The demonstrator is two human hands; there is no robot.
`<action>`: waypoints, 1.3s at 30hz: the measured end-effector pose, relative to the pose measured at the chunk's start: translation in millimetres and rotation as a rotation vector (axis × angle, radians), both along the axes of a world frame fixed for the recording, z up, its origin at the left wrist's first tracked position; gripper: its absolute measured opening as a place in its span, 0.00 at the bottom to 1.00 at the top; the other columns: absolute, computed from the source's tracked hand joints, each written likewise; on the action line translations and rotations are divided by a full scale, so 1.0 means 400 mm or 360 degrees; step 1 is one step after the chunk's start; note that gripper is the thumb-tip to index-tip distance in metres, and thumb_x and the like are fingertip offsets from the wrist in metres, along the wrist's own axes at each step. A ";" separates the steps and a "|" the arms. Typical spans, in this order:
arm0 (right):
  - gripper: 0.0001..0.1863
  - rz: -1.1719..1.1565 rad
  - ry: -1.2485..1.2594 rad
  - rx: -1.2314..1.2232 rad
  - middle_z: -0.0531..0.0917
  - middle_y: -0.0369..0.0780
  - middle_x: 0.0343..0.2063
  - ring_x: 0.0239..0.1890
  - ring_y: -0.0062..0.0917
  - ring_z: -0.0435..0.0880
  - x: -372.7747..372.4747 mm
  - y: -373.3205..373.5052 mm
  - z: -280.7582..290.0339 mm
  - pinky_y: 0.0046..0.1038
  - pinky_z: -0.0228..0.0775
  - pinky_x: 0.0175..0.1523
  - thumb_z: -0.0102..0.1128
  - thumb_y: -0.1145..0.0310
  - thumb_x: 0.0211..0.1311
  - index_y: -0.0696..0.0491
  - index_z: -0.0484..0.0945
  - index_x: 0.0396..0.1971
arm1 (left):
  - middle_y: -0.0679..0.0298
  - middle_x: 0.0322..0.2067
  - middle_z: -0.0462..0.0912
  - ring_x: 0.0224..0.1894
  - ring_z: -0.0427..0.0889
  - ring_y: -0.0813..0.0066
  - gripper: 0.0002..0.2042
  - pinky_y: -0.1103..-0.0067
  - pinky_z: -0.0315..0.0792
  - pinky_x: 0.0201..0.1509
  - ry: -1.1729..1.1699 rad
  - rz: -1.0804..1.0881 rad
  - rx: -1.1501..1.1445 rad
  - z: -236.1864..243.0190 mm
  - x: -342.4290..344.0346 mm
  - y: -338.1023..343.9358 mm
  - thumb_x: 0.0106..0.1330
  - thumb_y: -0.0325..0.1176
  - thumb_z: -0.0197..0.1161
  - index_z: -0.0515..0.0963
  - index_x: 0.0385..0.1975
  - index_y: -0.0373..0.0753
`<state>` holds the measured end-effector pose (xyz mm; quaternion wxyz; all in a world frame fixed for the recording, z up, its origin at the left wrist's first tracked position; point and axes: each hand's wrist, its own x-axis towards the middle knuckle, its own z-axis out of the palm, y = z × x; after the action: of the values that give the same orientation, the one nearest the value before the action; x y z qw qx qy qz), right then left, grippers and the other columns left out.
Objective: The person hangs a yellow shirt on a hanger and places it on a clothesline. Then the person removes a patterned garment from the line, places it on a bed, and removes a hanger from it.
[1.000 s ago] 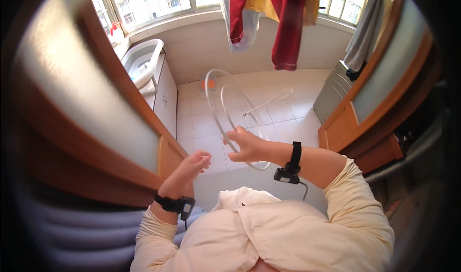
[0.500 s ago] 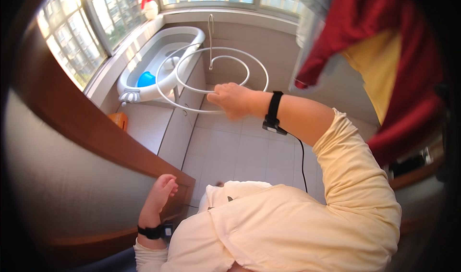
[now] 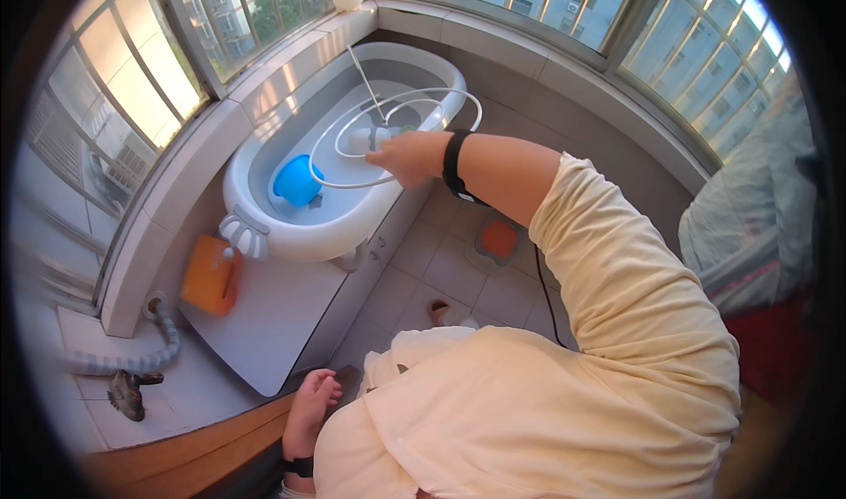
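A white spiral hanger (image 3: pixel 352 186), its wire wound in wide rings with a long hook, is held out in front of me. My right hand (image 3: pixel 408 158) is closed around its wire near the inner rings. The rings hang in the air over a white and grey baby bathtub (image 3: pixel 240 177) on a cabinet. Inside the tub lies a bright blue basin (image 3: pixel 297 180). Low at my side, my left hand (image 3: pixel 314 399) has loosely curled fingers a little apart, with nothing visible in it. The cabinet's near corner is closest to it.
An orange box (image 3: pixel 210 274) stands on the white cabinet top (image 3: pixel 264 332). Beside it are a grey ribbed hose (image 3: pixel 163 340) and a dark tap (image 3: pixel 128 395). Barred windows line the ledge. A grey stool with an orange top (image 3: pixel 499 236) is on the tiled floor; pale cloth (image 3: pixel 749 208) hangs at right.
My view has turned right and moved forward, bringing the tub closer. The spiral hanger has come over the tub in my right hand. The red and yellow cloth has mostly left view.
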<state>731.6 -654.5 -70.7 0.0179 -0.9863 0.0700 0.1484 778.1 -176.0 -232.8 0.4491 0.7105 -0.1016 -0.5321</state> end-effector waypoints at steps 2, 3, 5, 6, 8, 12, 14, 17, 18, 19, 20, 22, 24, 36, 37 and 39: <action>0.25 0.0149 0.0007 -0.0016 0.80 0.51 0.40 0.46 0.45 0.81 0.068 -0.097 -0.051 0.42 0.74 0.48 0.58 0.73 0.52 0.53 0.69 0.53 | 0.67 0.34 0.77 0.32 0.75 0.81 0.10 0.83 0.72 0.35 -0.0218 0.0219 0.0007 0.005 0.006 -0.048 0.72 0.36 0.53 0.72 0.48 0.41; 0.25 0.0180 0.0056 -0.0052 0.80 0.50 0.40 0.46 0.45 0.81 0.115 -0.147 -0.071 0.42 0.74 0.48 0.58 0.73 0.52 0.53 0.69 0.53 | 0.67 0.34 0.77 0.32 0.75 0.81 0.10 0.83 0.71 0.34 -0.0254 0.0393 0.0023 0.006 -0.001 -0.075 0.72 0.36 0.52 0.72 0.48 0.41; 0.26 0.0274 0.0082 -0.0074 0.81 0.49 0.41 0.46 0.45 0.81 0.180 -0.229 -0.132 0.42 0.74 0.49 0.58 0.71 0.51 0.52 0.69 0.55 | 0.68 0.32 0.76 0.32 0.76 0.80 0.09 0.83 0.71 0.34 -0.0245 0.0716 0.0057 0.016 -0.024 -0.118 0.73 0.36 0.51 0.72 0.47 0.42; 0.27 0.0288 0.0091 -0.0065 0.81 0.49 0.41 0.46 0.45 0.81 0.204 -0.264 -0.162 0.42 0.73 0.49 0.58 0.71 0.51 0.52 0.69 0.55 | 0.68 0.32 0.76 0.31 0.76 0.80 0.09 0.83 0.72 0.34 -0.0123 0.0726 0.0025 0.021 -0.040 -0.136 0.73 0.36 0.51 0.72 0.47 0.42; 0.28 0.0345 0.0120 -0.0061 0.80 0.50 0.42 0.47 0.45 0.81 0.247 -0.328 -0.206 0.42 0.73 0.50 0.57 0.71 0.51 0.50 0.69 0.56 | 0.68 0.32 0.76 0.31 0.76 0.79 0.09 0.83 0.72 0.34 0.0109 0.0800 0.0049 0.028 -0.067 -0.173 0.74 0.37 0.50 0.71 0.47 0.42; 0.29 0.0357 0.0150 0.0002 0.77 0.51 0.47 0.51 0.46 0.78 0.283 -0.387 -0.271 0.43 0.71 0.53 0.57 0.70 0.51 0.49 0.68 0.58 | 0.68 0.32 0.78 0.32 0.77 0.79 0.09 0.82 0.71 0.35 0.0003 0.0971 0.0022 0.050 -0.072 -0.236 0.73 0.36 0.52 0.72 0.47 0.41; 0.30 0.0340 0.0253 0.0056 0.76 0.52 0.50 0.53 0.47 0.76 0.283 -0.402 -0.292 0.43 0.70 0.55 0.58 0.70 0.51 0.48 0.68 0.58 | 0.68 0.32 0.78 0.32 0.77 0.80 0.09 0.82 0.71 0.35 0.0010 0.0935 0.0045 0.069 -0.054 -0.263 0.73 0.36 0.52 0.72 0.47 0.41; 0.33 0.0293 0.0282 0.0168 0.74 0.50 0.53 0.58 0.45 0.72 0.274 -0.420 -0.311 0.42 0.68 0.58 0.62 0.63 0.51 0.49 0.67 0.60 | 0.68 0.32 0.78 0.32 0.77 0.80 0.09 0.83 0.71 0.35 0.0023 0.0834 0.0042 0.101 -0.012 -0.306 0.73 0.36 0.52 0.72 0.47 0.41; 0.33 0.0274 0.0271 0.0219 0.74 0.49 0.53 0.58 0.45 0.71 0.267 -0.423 -0.314 0.42 0.67 0.58 0.64 0.61 0.51 0.49 0.67 0.60 | 0.68 0.32 0.78 0.32 0.77 0.80 0.09 0.83 0.71 0.35 0.0030 0.0778 0.0003 0.109 0.004 -0.322 0.73 0.36 0.52 0.72 0.47 0.41; 0.34 0.0233 0.0168 0.0315 0.74 0.49 0.53 0.59 0.45 0.71 0.254 -0.422 -0.313 0.42 0.67 0.59 0.65 0.58 0.51 0.50 0.67 0.59 | 0.68 0.32 0.78 0.32 0.77 0.80 0.09 0.84 0.71 0.35 -0.0006 0.0717 -0.0034 0.115 0.022 -0.339 0.73 0.36 0.52 0.72 0.47 0.41; 0.35 0.0183 0.0060 0.0401 0.74 0.48 0.53 0.59 0.44 0.70 0.235 -0.412 -0.310 0.42 0.67 0.59 0.66 0.55 0.50 0.50 0.68 0.59 | 0.68 0.32 0.77 0.32 0.77 0.79 0.09 0.83 0.72 0.35 -0.0029 0.0640 -0.0012 0.118 0.039 -0.357 0.73 0.36 0.52 0.72 0.47 0.41; 0.34 0.0143 -0.0270 0.0474 0.74 0.48 0.52 0.57 0.44 0.72 0.179 -0.385 -0.287 0.41 0.67 0.57 0.68 0.52 0.50 0.53 0.70 0.56 | 0.67 0.32 0.77 0.32 0.77 0.79 0.09 0.82 0.72 0.35 -0.0121 0.0427 -0.0168 0.109 0.085 -0.408 0.73 0.36 0.51 0.72 0.47 0.42; 0.30 0.0129 -0.0540 0.0481 0.75 0.49 0.50 0.52 0.45 0.74 0.093 -0.320 -0.244 0.41 0.69 0.55 0.66 0.54 0.53 0.55 0.72 0.53 | 0.65 0.33 0.78 0.33 0.77 0.79 0.10 0.82 0.72 0.35 -0.0039 0.0314 -0.0248 0.095 0.125 -0.464 0.73 0.34 0.50 0.71 0.48 0.39; 0.24 -0.0605 -0.0526 0.0595 0.78 0.46 0.46 0.51 0.41 0.77 -0.581 0.274 0.331 0.38 0.68 0.54 0.57 0.58 0.64 0.56 0.69 0.55 | 0.69 0.20 0.68 0.22 0.66 0.83 0.11 0.86 0.61 0.26 -0.0712 -0.0135 -0.2317 0.698 -0.009 -0.654 0.73 0.35 0.53 0.69 0.47 0.36; 0.25 -0.0670 -0.0563 0.0577 0.78 0.46 0.48 0.52 0.41 0.76 -0.633 0.309 0.366 0.37 0.67 0.55 0.56 0.58 0.65 0.56 0.69 0.56 | 0.70 0.21 0.66 0.22 0.62 0.84 0.12 0.86 0.58 0.26 -0.0940 -0.0036 -0.2558 0.790 -0.047 -0.618 0.73 0.35 0.53 0.68 0.49 0.36; 0.25 -0.0784 -0.0624 0.0555 0.78 0.46 0.49 0.53 0.40 0.76 -0.705 0.386 0.403 0.36 0.67 0.57 0.55 0.58 0.65 0.55 0.69 0.57 | 0.69 0.22 0.65 0.23 0.59 0.83 0.10 0.84 0.53 0.26 -0.0631 0.0106 -0.3217 0.953 -0.121 -0.511 0.70 0.34 0.50 0.70 0.42 0.34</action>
<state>449.6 -500.0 90.6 0.2344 -0.9316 0.2745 -0.0428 729.8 -380.5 148.3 0.8266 0.0784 -0.5542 -0.0586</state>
